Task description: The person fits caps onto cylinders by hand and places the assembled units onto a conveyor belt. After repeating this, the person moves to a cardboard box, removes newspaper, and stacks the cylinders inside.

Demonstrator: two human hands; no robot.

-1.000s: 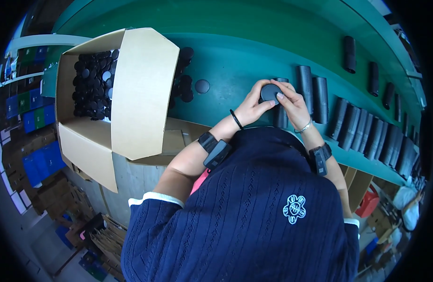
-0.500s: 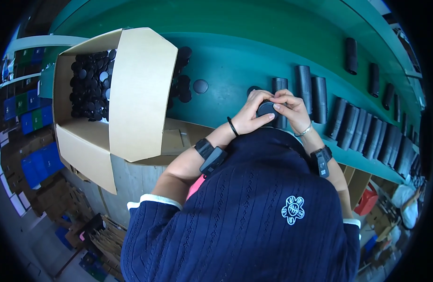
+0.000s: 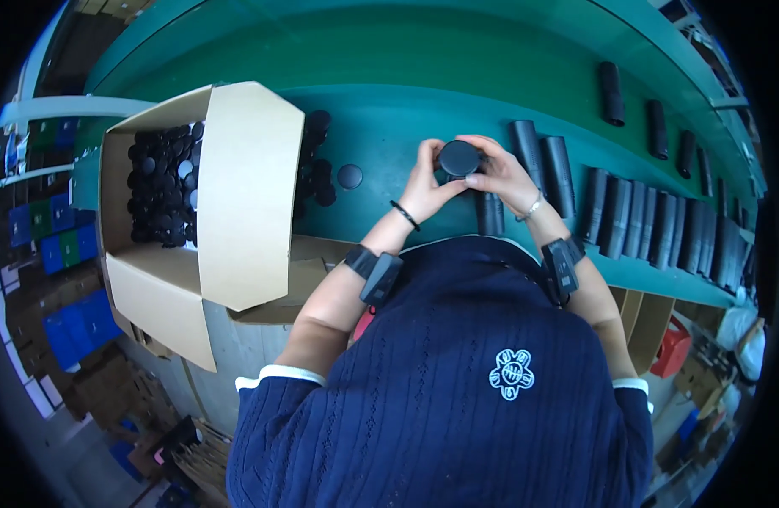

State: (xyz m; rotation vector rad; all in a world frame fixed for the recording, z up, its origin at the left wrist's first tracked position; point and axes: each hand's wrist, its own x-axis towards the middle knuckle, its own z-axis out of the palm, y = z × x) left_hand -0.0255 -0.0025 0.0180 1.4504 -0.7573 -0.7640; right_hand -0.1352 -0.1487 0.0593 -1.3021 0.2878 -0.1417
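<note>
A round black cap is held up between both hands over the green work surface, its flat top facing me. My left hand curls round its left side, with thumb and fingers pressed to the rim. My right hand grips the opposite side, fingers over the far edge and thumb at the near edge. Whatever is under the cap is mostly hidden by the hands. Just below my right hand shows part of a dark cylinder. Two black textured tubes, one of them the nearer tube, lie to the right.
An open cardboard box full of black caps stands at the left. Beside it lie more loose caps and a single cap. A row of black tubes runs along the right, with several more on the farther green strip.
The cap has risen and moved slightly left, its whole top now showing. Both hands have shifted with it and spread to its two sides. The view has moved a little.
</note>
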